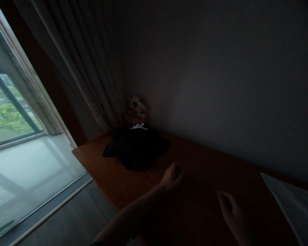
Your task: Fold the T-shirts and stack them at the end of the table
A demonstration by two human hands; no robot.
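My left hand [171, 178] is over the brown wooden table, just right of a black cloth bundle [141, 150]. Its fingers curl loosely, with a dark gap beside the thumb and nothing visible in them. The bundle looks like folded clothing, with a white string or strip [139, 126] along its top. Farther right, my right hand [229, 206] is also above the table. Half bent, its fingers stand apart from the thumb, and I see nothing held. Neither hand touches the bundle. Deep shadow hides much of both hands.
Behind the bundle, a white and red figurine [136, 106] stands in the corner. A pale sheet [295, 201] lies on the tabletop [205, 164] at right. A curtain [77, 58] hangs at left beside a window [12, 109]. A plain wall [220, 85] borders the table's far side.
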